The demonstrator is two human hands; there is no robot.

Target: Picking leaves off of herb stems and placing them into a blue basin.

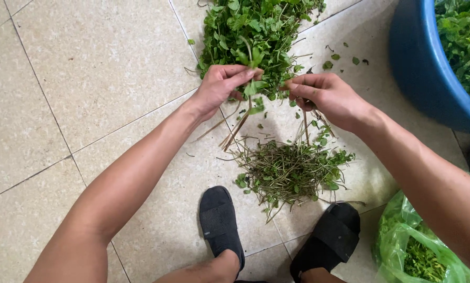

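Hands: both are working low over the tiled floor (104,68), meeting at the near edge of the herb heap (256,31).
Left hand (222,86): it is closing its fingers around a small bunch of stems (238,128), thumb lying across the top; the pale stem ends are hanging out below the palm, slanting toward the scrap pile (290,170).
Right hand (327,97): its fingertips are pinching together on a leafy sprig (255,89) at the top of that same bunch, with the other fingers curling under; a few thin stems are trailing down from beneath it.
Herb heap: green leafy sprigs are lying loose on the floor, just beyond both hands, touching the bunch.
Scrap pile: bare stalks and a few small leaves are lying in a loose mound on the near side of the herb heap, below the hands and apart from them.
Slippers: a dark pair (222,220) is standing on the near side of the scrap pile, toes almost touching it.
Blue tub (418,63): it is sitting to the right of the herb heap, holding more green leaves.
Green plastic bag (403,236): it is lying well to the right of the scrap pile, by the right forearm, with greens showing inside.
Stray leaves: a few are lying between the herb heap and the tub.
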